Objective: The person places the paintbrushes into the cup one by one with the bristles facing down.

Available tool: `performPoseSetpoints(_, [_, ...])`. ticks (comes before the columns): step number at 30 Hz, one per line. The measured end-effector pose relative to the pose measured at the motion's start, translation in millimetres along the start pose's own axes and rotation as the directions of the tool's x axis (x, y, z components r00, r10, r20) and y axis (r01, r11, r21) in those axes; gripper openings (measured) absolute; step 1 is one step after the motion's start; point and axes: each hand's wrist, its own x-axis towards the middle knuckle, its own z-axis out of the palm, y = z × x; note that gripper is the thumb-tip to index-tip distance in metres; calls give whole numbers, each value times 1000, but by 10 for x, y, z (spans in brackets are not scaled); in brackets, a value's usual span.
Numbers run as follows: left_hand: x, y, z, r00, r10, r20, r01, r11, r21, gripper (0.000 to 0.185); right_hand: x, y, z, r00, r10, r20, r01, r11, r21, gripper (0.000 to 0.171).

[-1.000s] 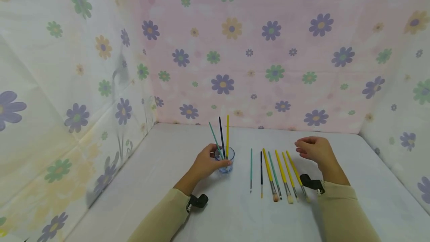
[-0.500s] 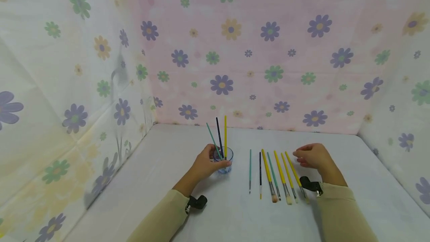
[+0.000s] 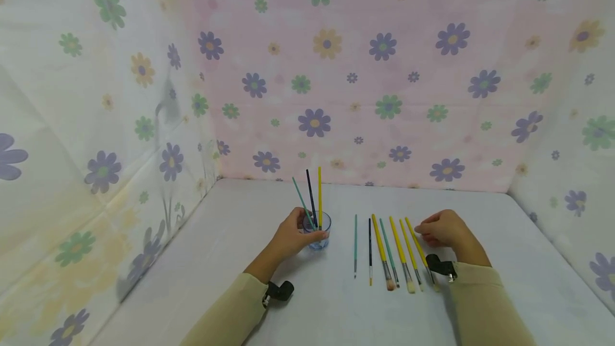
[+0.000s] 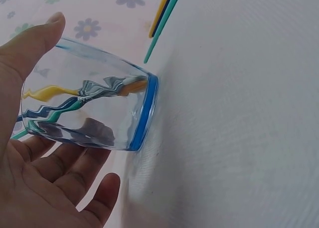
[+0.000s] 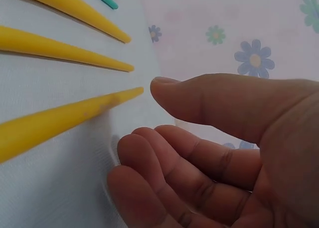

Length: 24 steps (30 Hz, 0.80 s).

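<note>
My left hand [image 3: 292, 235] holds a clear drinking glass [image 4: 117, 111] with a blue base, thumb on one side and fingers on the other. Three paintbrushes lean in that glass with handles up: one yellow [image 3: 320, 191], one dark [image 3: 309, 191], one teal [image 3: 300, 193]. To the right, several paintbrushes lie in a row, bristles towards me. My right hand [image 3: 446, 228] hovers at the handle end of the rightmost yellow paintbrush [image 5: 70, 119]. Its thumb and fingers are apart, with nothing between them in the right wrist view.
The row runs from a teal paintbrush [image 3: 356, 244] and a black paintbrush [image 3: 370, 244] to several yellow ones, with another teal paintbrush [image 3: 389, 247] among them. A white-covered table [image 3: 230, 212] meets a flowered backdrop [image 3: 355, 57] behind and at both sides.
My right hand has come down and slightly left, closer to the rightmost yellow paintbrush. My left hand has kept its grip on the glass. The whole view has shifted slightly.
</note>
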Motion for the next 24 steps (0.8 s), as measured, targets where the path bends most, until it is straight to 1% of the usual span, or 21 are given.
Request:
performPoseSetpoints(5, [-3, -11, -11, 1000, -5, -4, 5, 1000, 5, 82, -17, -8, 28, 1000, -20, 14, 20, 999, -25, 48])
performPoseSetpoints(10, [-4, -16, -19, 1000, 5, 3, -5, 1000, 4, 82, -30, -6, 42, 999, -39, 28, 40, 999, -36, 43])
performPoseSetpoints(21, [17, -34, 0, 1000, 0, 8, 0, 1000, 12, 82, -15, 24, 53, 999, -17, 35, 18, 999, -38, 39])
performPoseSetpoints(24, [15, -28, 1, 1000, -2, 11, 2, 1000, 11, 81, -1, 40, 59, 999, -23, 39, 24, 999, -43, 37])
